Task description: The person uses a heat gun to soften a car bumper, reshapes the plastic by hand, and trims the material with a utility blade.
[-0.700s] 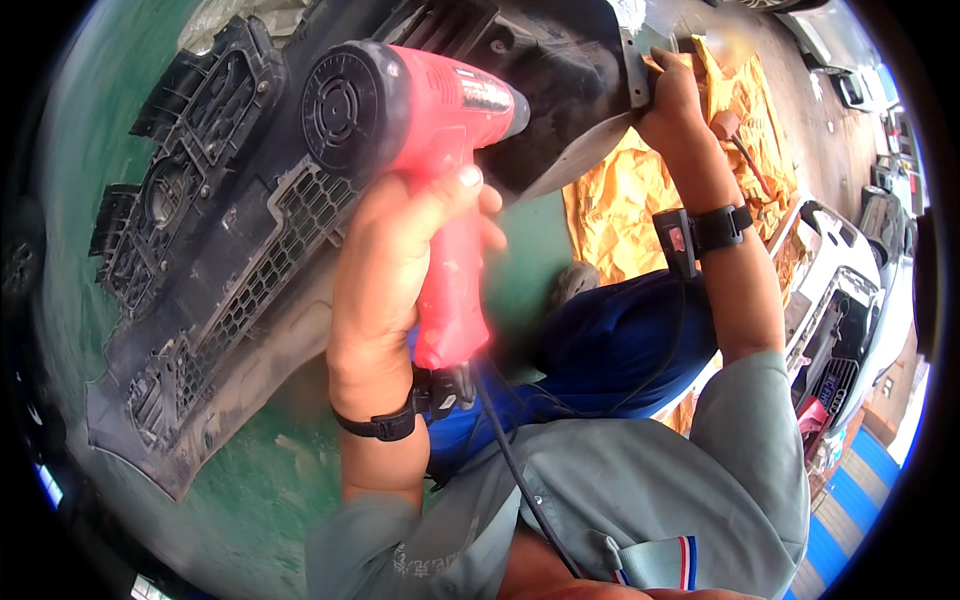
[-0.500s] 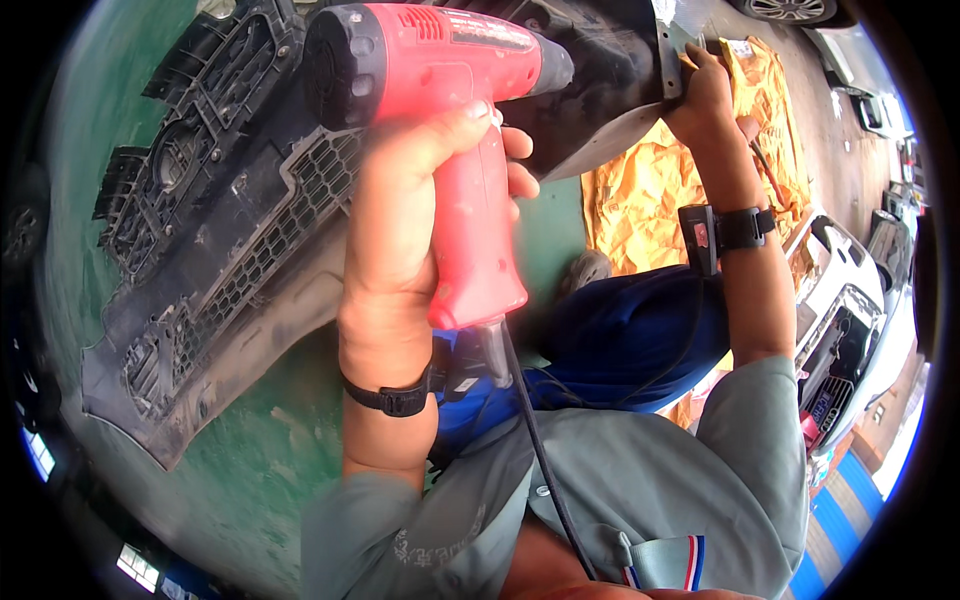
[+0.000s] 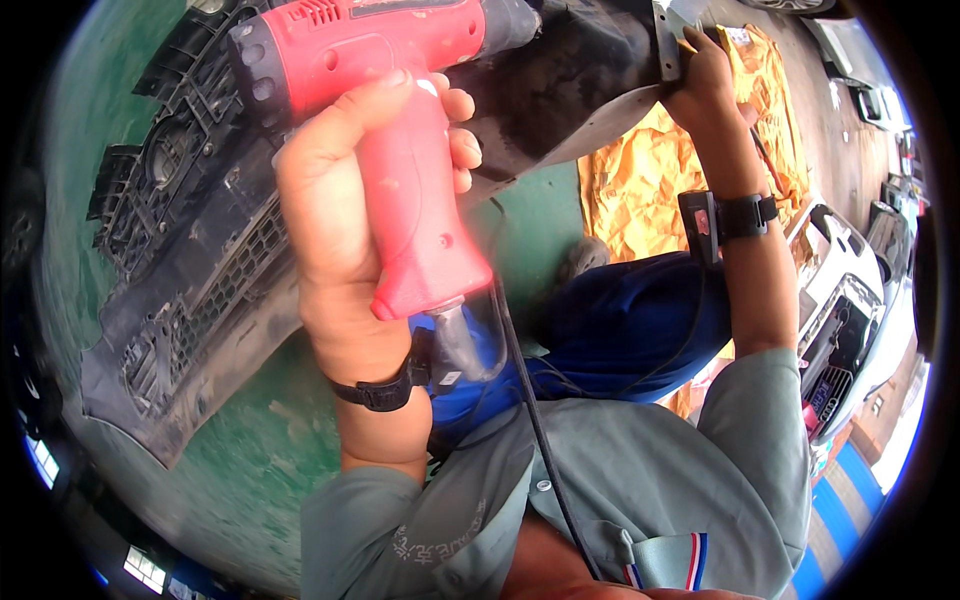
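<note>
My left hand (image 3: 335,185) is wrapped round the handle of a red heat gun (image 3: 420,190), raised at upper centre with its dark nozzle pointing right and its cord hanging over my shirt. Behind the gun lies a large black plastic car bumper (image 3: 220,230), with honeycomb mesh and clipped-on trim, stretching from lower left to upper right. My right hand (image 3: 705,80) grips that black part at its upper right end, by a strip with holes, where a smooth curved section (image 3: 560,110) shows. The fingertips of my right hand are partly hidden.
Crumpled yellow paper (image 3: 650,190) lies beside my blue-trousered leg (image 3: 640,310) and shoe (image 3: 580,260). A white bumper with a dark grille (image 3: 840,300) stands at right, with vehicles (image 3: 840,50) farther off. The green floor (image 3: 250,430) shows around the black part.
The heat gun in my left hand has moved up, then leftward, and its nozzle has tilted slightly upward. My right hand has moved a little up and right, still gripping the black part.
</note>
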Action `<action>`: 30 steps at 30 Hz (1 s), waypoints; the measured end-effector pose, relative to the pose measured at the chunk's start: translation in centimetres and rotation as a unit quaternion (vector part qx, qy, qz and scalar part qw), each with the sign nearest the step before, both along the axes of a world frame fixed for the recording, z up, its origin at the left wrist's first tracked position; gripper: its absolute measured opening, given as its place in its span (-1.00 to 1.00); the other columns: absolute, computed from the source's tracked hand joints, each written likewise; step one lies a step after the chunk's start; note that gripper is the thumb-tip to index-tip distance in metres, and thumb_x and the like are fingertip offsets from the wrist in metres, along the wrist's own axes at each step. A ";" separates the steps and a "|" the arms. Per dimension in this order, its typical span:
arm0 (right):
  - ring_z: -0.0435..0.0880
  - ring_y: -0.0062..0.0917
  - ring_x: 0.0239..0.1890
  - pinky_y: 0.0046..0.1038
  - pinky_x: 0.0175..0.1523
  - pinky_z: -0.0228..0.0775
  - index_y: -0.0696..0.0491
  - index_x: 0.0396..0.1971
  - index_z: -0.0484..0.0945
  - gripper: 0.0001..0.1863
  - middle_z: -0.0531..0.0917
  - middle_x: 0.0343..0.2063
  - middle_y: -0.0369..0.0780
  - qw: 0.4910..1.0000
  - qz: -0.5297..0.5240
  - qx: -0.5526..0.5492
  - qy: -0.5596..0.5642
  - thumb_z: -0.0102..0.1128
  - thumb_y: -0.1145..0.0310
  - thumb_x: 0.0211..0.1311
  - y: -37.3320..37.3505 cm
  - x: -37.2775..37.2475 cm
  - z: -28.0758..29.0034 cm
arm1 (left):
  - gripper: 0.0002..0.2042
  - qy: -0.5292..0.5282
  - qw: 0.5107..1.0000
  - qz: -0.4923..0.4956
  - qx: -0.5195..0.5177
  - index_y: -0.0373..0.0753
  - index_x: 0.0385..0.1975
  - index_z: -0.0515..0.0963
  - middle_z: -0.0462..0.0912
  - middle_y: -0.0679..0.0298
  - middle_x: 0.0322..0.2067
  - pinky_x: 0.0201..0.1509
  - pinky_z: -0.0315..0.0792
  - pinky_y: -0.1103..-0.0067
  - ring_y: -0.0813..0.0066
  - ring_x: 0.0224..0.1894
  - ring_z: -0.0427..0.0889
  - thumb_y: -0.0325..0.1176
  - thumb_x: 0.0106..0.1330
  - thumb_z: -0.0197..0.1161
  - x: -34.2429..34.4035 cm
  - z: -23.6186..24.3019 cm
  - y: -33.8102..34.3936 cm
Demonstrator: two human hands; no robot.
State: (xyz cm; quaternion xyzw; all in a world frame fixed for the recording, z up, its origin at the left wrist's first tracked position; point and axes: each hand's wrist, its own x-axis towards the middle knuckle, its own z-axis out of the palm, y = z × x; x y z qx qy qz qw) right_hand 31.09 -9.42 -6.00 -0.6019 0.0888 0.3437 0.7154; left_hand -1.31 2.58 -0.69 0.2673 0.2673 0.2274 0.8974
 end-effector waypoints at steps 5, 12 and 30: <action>0.66 -0.21 -0.04 -0.22 0.26 0.41 0.27 0.00 0.53 -0.54 0.69 -0.09 -0.04 1.000 0.004 0.006 -0.004 -0.19 0.18 0.52 0.0 -0.1 -0.2 | -0.56 0.041 0.998 -0.029 0.036 -0.52 0.06 0.43 0.62 0.01 -0.21 -0.40 0.60 0.60 0.37 -0.42 0.63 -0.22 0.39 0.18 -0.7 0.6 0.5; 0.67 -0.25 -0.04 -0.27 0.24 0.44 0.23 -0.02 0.55 -0.56 0.69 -0.08 -0.06 1.000 -0.001 0.003 0.011 -0.16 0.16 0.51 -0.1 0.5 -0.7 | -0.67 0.050 0.996 -0.061 0.039 -0.39 -0.08 0.56 0.69 0.11 -0.31 -0.31 0.52 0.58 0.40 -0.41 0.66 -0.28 0.26 0.27 -0.3 0.8 0.7; 0.61 -0.44 -0.35 -0.37 -0.27 0.46 0.08 -0.23 0.59 -0.59 0.65 -0.37 -0.26 0.991 0.068 -0.084 -0.080 -0.07 0.04 0.46 -1.1 1.2 -1.6 | -0.49 0.098 0.955 -0.227 0.165 -0.45 0.08 0.45 0.64 0.04 -0.16 -0.18 0.64 0.52 0.31 -0.28 0.72 -0.44 0.07 0.30 -1.6 -3.5 5.5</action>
